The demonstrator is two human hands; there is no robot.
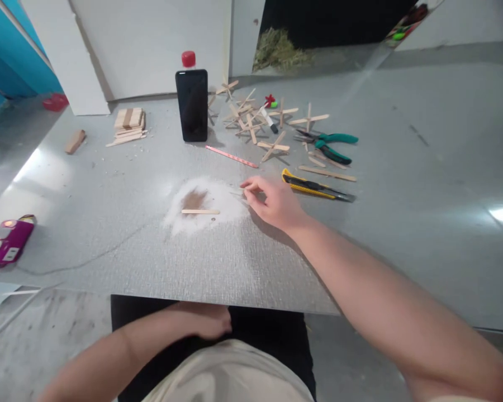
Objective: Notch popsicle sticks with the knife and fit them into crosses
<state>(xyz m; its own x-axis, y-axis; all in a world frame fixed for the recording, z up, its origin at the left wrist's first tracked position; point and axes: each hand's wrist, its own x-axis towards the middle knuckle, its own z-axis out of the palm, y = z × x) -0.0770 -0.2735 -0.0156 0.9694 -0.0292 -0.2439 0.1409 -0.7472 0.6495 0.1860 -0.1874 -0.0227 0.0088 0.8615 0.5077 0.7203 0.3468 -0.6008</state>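
My right hand (pixel 272 201) is over the grey table at the right edge of a patch of white powder (pixel 230 209). Its thumb and fingers are pinched together; anything between them is too small and blurred to name. A short wooden craft stick (pixel 200 211) lies on the powder, beside a brown smudge (pixel 194 198). To the right of that hand rests a yellow and black utility knife (pixel 314 186). My left hand (pixel 216 324) is low at my lap by the table's front edge, its fingers hidden.
Behind stand a black phone (pixel 191 106) and a red-capped bottle (pixel 188 59). Crossed craft sticks (pixel 251 125), green-handled pliers (pixel 333 146) and a pink pencil (pixel 231 156) lie nearby. Stacked sticks (pixel 129 121) are at back left, a purple object (pixel 14 240) at far left.
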